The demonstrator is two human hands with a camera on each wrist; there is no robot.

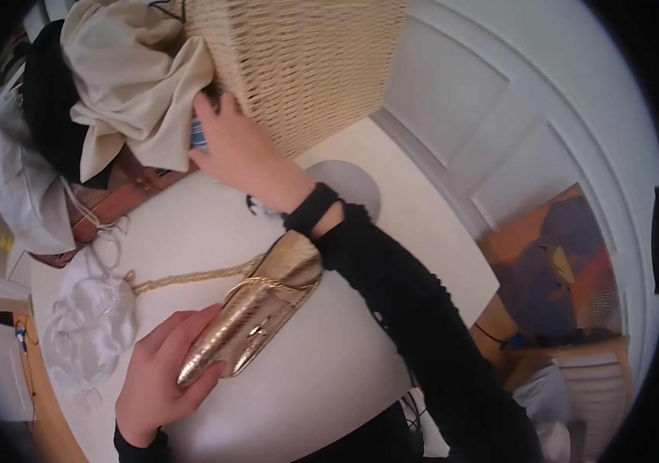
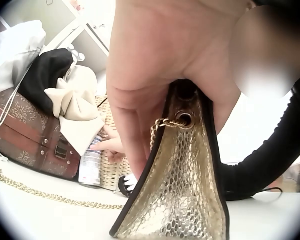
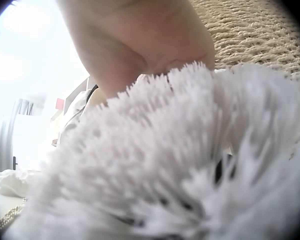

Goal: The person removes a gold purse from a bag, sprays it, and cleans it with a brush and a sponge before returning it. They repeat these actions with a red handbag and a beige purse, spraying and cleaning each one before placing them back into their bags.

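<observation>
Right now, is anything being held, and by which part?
The left hand holds the gold purse by the end nearest the person. Whether the right hand grips the can, I can't tell.

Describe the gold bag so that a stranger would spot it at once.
Find the woven basket at the far side of the white table. Come toward the near side, where the left hand holds a slim gold bag, its chain trailing toward a white satin cloth. Its metallic, scaly shine sets it apart from that soft white bundle.
</observation>
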